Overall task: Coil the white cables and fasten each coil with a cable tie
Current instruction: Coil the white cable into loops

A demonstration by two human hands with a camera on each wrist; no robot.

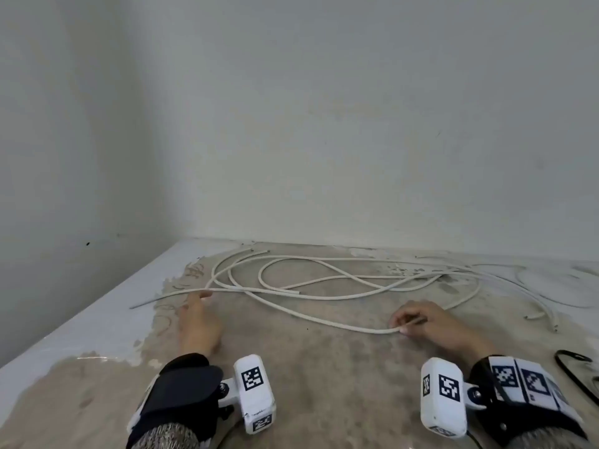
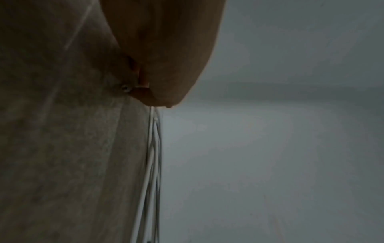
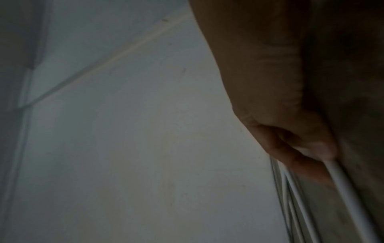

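Observation:
Several white cables [image 1: 324,298] lie in loose, overlapping loops across the worn brown tabletop [image 1: 291,377]. My left hand [image 1: 201,294] reaches forward at the left, and its thumb and forefinger pinch a thin cable that runs off to the left. In the left wrist view the fingertips [image 2: 158,102] sit close together with cables [image 2: 152,148] trailing away from them. My right hand [image 1: 400,327] lies curled at the right and pinches the near strand [image 1: 340,325] of a thicker cable. In the dark right wrist view that cable [image 3: 343,180] comes out from under the fingers [image 3: 301,148].
A pale wall rises right behind the table, with a corner at the left. Thinner cables [image 1: 534,296] and loose ends [image 1: 538,316] spread toward the right edge. A black loop-shaped object [image 1: 572,367] lies at the far right, near my right wrist.

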